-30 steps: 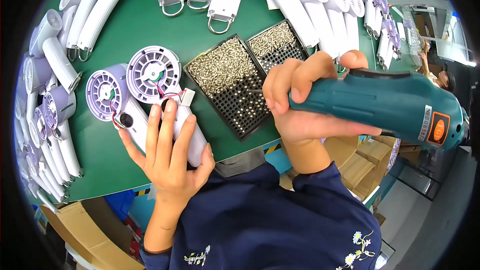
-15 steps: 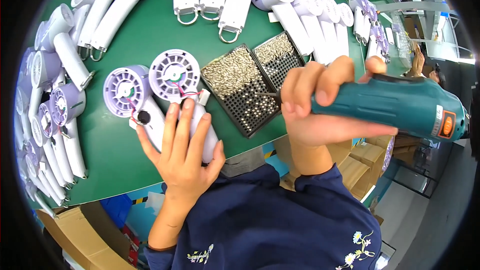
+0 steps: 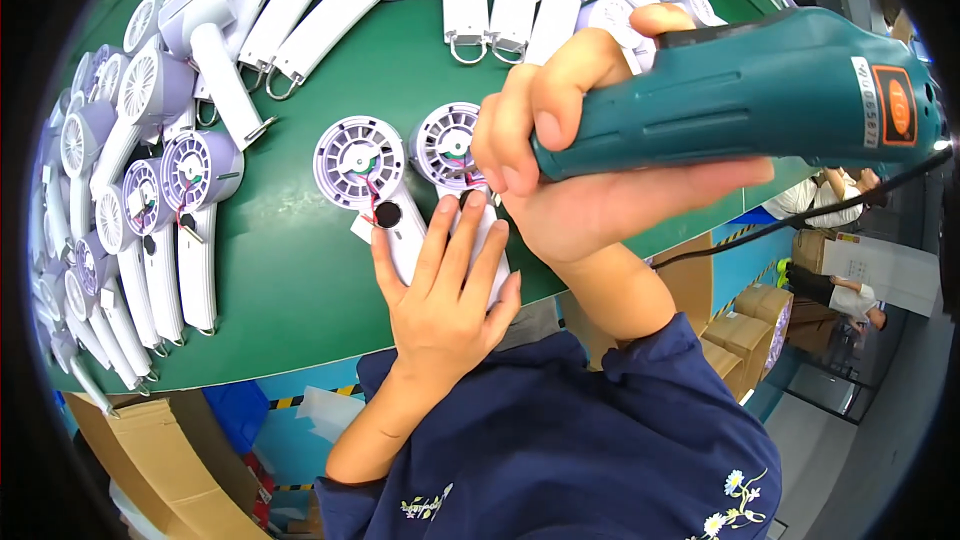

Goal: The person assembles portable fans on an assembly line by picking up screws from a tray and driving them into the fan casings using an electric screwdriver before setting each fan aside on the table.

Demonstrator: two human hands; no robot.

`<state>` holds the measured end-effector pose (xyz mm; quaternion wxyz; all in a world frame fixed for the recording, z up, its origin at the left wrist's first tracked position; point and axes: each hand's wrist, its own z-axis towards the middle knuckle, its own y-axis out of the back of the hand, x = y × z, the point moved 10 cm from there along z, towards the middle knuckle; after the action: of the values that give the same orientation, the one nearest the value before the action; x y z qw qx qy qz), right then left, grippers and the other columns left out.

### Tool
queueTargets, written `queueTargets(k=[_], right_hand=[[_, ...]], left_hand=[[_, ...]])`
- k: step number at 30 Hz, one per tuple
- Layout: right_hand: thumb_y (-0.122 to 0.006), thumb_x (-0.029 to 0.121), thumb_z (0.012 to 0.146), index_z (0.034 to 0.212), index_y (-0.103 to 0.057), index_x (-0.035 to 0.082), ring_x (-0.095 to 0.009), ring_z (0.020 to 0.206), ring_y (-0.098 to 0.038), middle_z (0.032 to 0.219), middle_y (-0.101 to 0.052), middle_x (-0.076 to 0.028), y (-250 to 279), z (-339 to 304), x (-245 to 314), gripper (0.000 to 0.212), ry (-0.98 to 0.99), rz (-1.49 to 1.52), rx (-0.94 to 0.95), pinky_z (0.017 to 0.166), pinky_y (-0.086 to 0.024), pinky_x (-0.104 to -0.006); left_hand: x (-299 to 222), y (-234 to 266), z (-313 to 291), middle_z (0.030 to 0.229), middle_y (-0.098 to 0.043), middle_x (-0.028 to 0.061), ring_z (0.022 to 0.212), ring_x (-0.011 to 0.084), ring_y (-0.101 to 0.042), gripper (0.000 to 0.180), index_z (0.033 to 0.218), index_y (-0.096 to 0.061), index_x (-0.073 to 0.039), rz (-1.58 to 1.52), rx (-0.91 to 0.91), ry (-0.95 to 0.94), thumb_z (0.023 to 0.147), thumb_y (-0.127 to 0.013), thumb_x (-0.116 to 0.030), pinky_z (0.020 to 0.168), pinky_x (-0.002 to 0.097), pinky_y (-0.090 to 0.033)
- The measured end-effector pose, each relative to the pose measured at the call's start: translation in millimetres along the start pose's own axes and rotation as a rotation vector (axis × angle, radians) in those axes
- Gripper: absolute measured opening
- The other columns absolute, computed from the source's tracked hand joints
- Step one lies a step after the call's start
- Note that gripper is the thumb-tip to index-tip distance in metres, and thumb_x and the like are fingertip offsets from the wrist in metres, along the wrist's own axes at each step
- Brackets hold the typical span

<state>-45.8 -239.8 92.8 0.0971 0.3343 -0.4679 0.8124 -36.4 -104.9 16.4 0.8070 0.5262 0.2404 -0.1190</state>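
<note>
My right hand (image 3: 570, 170) is wrapped around a teal electric screwdriver (image 3: 730, 95), held sideways. Its thin bit reaches left to the open head of a white and lilac handheld fan (image 3: 432, 145); whether the tip touches a screw is too small to tell. My left hand (image 3: 445, 290) lies on this fan's handle, fingers spread, hiding much of it. Just left of it lies a second handheld fan (image 3: 360, 162), its slotted head, red wires and round black piece (image 3: 387, 215) exposed. One left fingertip is close to that second handle.
More handheld fans (image 3: 160, 90) crowd the left side of the green table (image 3: 285, 280), and others (image 3: 465, 0) line its far side. A black cord (image 3: 800, 215) trails from the screwdriver. Cardboard boxes (image 3: 745, 325) stand beyond the near edge; people (image 3: 835, 190) are at the right.
The view has shifted, so the fans appear farther right. The screwdriver bit has gone from the screw tray to the right fan's head. My hand and the tool now cover the tray.
</note>
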Motion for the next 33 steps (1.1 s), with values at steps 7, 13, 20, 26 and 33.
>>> queueTargets(k=[7, 13, 20, 26, 33], right_hand=[[-0.031, 0.093, 0.072, 0.138, -0.035, 0.024, -0.019, 0.048, -0.047, 0.077, -0.049, -0.005, -2.8, 1.5, -11.8, 0.096, 0.018, -0.102, 0.272, 0.041, -0.039, -0.0337], [-0.028, 0.094, 0.072, 0.135, -0.036, 0.021, -0.018, 0.047, -0.046, 0.074, -0.048, -0.005, -0.9, 1.0, -15.0, 0.096, 0.038, -0.174, 0.223, 0.041, -0.040, -0.0332], [-0.041, 0.088, 0.074, 0.131, -0.040, 0.018, -0.021, 0.048, -0.046, 0.071, -0.047, -0.009, -14.4, -8.0, -30.7, 0.091, 0.016, -0.233, 0.465, 0.044, -0.040, -0.0347], [-0.046, 0.087, 0.073, 0.127, -0.047, 0.021, -0.018, 0.049, -0.043, 0.067, -0.046, -0.006, -22.0, -13.0, -40.3, 0.085, -0.060, -0.271, 0.596, 0.045, -0.036, -0.0323], [-0.057, 0.056, 0.087, 0.123, -0.052, 0.015, -0.023, 0.058, -0.048, 0.072, -0.053, -0.011, -29.4, -17.4, -48.4, 0.055, -0.172, -0.311, 0.676, 0.054, -0.039, -0.0385]], left_hand=[[2.0, 0.2, -2.1, 0.140, -0.055, 0.0055, 0.135, 0.0209, -0.046, 0.039, 0.114, -0.067, -0.013, -0.034, -0.017, -0.001, 0.079, -0.069, -0.030, 0.113, 0.0635, -0.013], [1.0, 0.4, -2.1, 0.140, -0.055, 0.0056, 0.135, 0.0209, -0.046, 0.042, 0.118, -0.066, -0.013, -0.050, -0.014, -0.004, 0.079, -0.069, -0.030, 0.113, 0.0630, -0.014], [6.5, -2.4, -5.4, 0.131, -0.058, 0.0086, 0.132, 0.0228, -0.049, 0.035, 0.106, -0.067, -0.009, -0.078, -0.051, 0.000, 0.078, -0.069, -0.029, 0.110, 0.0636, -0.020], [6.0, 5.7, -2.5, 0.121, -0.062, 0.0089, 0.127, 0.0247, -0.053, 0.030, 0.100, -0.066, -0.009, -0.190, -0.104, 0.020, 0.076, -0.069, -0.025, 0.111, 0.0637, -0.019], [10.4, 9.8, -2.6, 0.127, -0.059, 0.0079, 0.129, 0.0260, -0.050, 0.023, 0.094, -0.064, -0.011, -0.187, -0.061, 0.055, 0.075, -0.070, -0.024, 0.106, 0.0676, -0.022]])
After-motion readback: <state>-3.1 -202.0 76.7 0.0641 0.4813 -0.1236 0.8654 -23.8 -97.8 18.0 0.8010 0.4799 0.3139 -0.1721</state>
